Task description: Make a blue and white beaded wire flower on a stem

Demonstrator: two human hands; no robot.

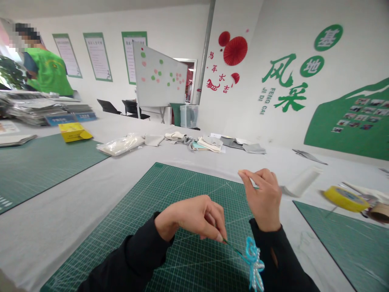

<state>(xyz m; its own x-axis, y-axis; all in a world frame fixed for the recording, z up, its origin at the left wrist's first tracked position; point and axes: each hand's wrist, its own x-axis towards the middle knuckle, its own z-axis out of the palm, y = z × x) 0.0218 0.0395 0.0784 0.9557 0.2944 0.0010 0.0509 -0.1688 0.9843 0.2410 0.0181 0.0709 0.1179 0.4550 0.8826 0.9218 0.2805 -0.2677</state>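
My left hand [197, 217] is closed in a pinch over the green cutting mat [182, 182]. Between its thumb and finger runs a thin dark green stem, and from the far end hangs a light-blue looped ornament [252, 253] with white beads, tilted downward to the right. Higher up and to the right, my right hand [263, 198] is raised with thumb and forefinger pressed together. What lies in that pinch, if anything, is too fine to make out. The ornament hangs below the right hand, near the right sleeve.
Fabric pieces [209, 144] and a clear plastic packet [121, 144] lie at the back. To the right are a yellow tape roll [346, 198] and another mat [349, 243]. A yellow box [74, 132] stands left, near stacked papers and a person in green [50, 71].
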